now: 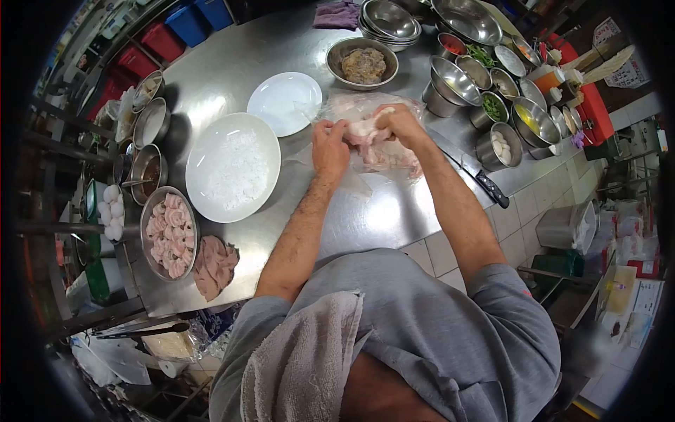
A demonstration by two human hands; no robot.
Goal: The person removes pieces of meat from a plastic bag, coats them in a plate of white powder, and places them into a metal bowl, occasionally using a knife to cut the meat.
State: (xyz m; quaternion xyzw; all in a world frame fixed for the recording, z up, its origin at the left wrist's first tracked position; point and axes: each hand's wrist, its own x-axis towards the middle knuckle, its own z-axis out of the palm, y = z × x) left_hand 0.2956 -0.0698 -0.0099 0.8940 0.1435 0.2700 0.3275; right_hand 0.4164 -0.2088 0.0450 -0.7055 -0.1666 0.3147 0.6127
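Both hands are at a pile of pale raw meat lying on a clear plastic bag on the steel table. My right hand has its fingers curled round a pale pink piece of raw meat. On the other side, my left hand is closed, thumb and fingers at the left edge of that same piece. Their fingertips are partly hidden by the meat. Left of the hands are a white plate and a larger white plate of white powder.
A black-handled knife lies at the right, its handle past the table edge. A bowl of brownish food stands behind the meat. Several ingredient bowls crowd the right. A bowl of pink meat pieces and a brown cloth are front left.
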